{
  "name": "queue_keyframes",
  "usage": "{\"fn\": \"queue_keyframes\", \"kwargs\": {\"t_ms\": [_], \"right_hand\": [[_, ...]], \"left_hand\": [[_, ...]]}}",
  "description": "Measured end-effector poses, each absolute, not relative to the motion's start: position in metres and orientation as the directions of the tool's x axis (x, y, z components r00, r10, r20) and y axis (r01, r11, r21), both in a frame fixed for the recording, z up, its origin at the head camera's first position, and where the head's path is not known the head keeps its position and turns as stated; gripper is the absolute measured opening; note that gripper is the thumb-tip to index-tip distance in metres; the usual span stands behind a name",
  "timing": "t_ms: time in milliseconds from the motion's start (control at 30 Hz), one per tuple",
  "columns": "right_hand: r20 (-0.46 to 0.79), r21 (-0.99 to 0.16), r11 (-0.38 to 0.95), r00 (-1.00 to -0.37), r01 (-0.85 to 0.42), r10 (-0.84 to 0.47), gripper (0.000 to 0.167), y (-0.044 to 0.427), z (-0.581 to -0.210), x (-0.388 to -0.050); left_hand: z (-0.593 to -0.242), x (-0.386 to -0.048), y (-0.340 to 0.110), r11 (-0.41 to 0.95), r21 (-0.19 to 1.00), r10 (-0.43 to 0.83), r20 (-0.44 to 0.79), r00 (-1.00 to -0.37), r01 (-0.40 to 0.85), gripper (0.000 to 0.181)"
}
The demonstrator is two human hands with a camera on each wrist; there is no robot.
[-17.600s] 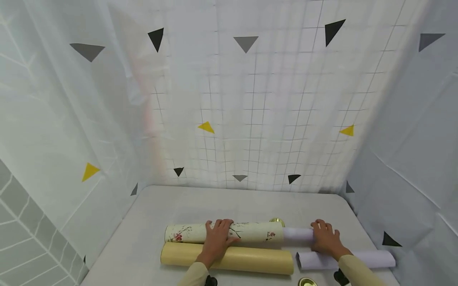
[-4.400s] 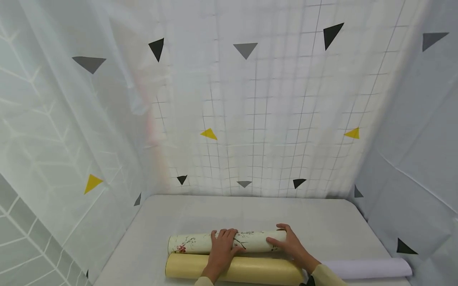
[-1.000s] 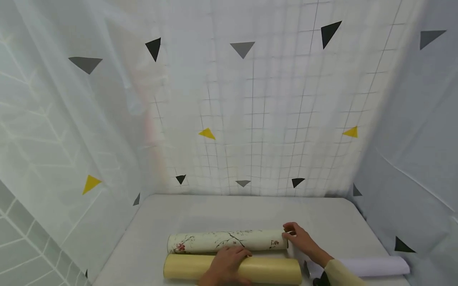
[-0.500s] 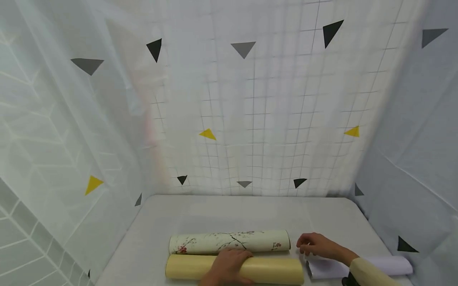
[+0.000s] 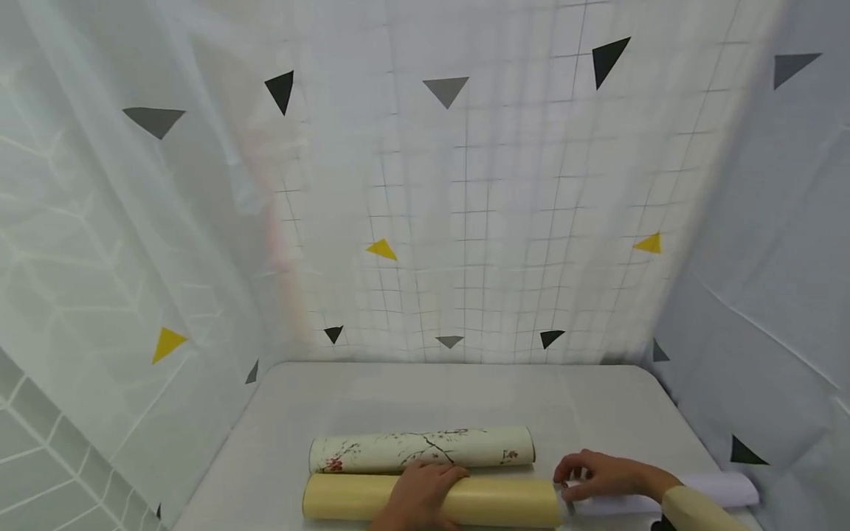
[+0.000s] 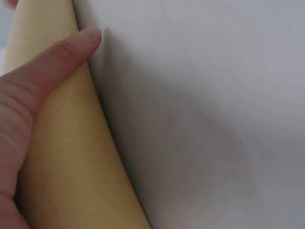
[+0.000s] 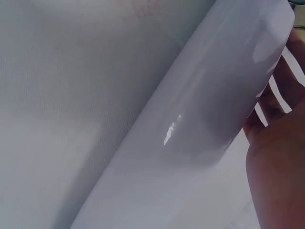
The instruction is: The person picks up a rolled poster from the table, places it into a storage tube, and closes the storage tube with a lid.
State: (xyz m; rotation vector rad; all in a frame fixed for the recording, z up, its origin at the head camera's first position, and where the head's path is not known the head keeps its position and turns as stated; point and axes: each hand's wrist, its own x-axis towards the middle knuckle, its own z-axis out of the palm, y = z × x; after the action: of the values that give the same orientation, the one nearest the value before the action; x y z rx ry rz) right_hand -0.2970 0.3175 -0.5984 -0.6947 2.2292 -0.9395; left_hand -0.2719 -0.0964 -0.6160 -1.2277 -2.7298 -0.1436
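Note:
My left hand (image 5: 423, 495) lies over the yellow roll (image 5: 501, 503), its thumb (image 6: 71, 47) across the near side and its fingers over the far side. Just behind lies a cream roll (image 5: 372, 451) printed with branches and red flowers. My right hand (image 5: 611, 476), fingers bent, is at the left end of a glossy pale lilac roll (image 5: 720, 488), which lies to the right of the yellow one. In the right wrist view the fingers stand along one side of the lilac roll (image 7: 190, 124); whether they grip it is hidden.
The rolls lie on a white table (image 5: 398, 391) with rounded back corners. A pale back wall (image 5: 518, 206) with grid lines and coloured triangles rises behind it. Pale sheets (image 5: 764, 295) close in the sides.
Over the last second my right hand left the cream roll's right end, moving right and down to the lilac roll's end. Earlier, my left hand shifted from the cream roll to the yellow one.

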Motion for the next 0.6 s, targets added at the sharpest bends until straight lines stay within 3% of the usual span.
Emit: {"fn": "queue_keyframes", "kwargs": {"t_ms": [100, 233, 600], "right_hand": [[-0.351, -0.745, 0.645, -0.719, -0.173, -0.599, 0.036, 0.309, -0.578, -0.278], [-0.362, -0.711, 0.676, -0.723, -0.193, -0.588, 0.044, 0.308, -0.572, -0.274], [-0.213, -0.574, 0.698, -0.745, -0.429, -0.633, 0.040, 0.315, -0.584, -0.276]], "left_hand": [[-0.618, -0.271, -0.096, 0.669, 0.025, 0.730, 0.164, -0.663, 0.743, 0.079], [-0.618, -0.273, -0.097, 0.671, 0.017, 0.729, 0.168, -0.664, 0.741, 0.080], [-0.616, -0.273, -0.096, 0.671, 0.046, 0.727, 0.154, -0.669, 0.740, 0.077]]}}
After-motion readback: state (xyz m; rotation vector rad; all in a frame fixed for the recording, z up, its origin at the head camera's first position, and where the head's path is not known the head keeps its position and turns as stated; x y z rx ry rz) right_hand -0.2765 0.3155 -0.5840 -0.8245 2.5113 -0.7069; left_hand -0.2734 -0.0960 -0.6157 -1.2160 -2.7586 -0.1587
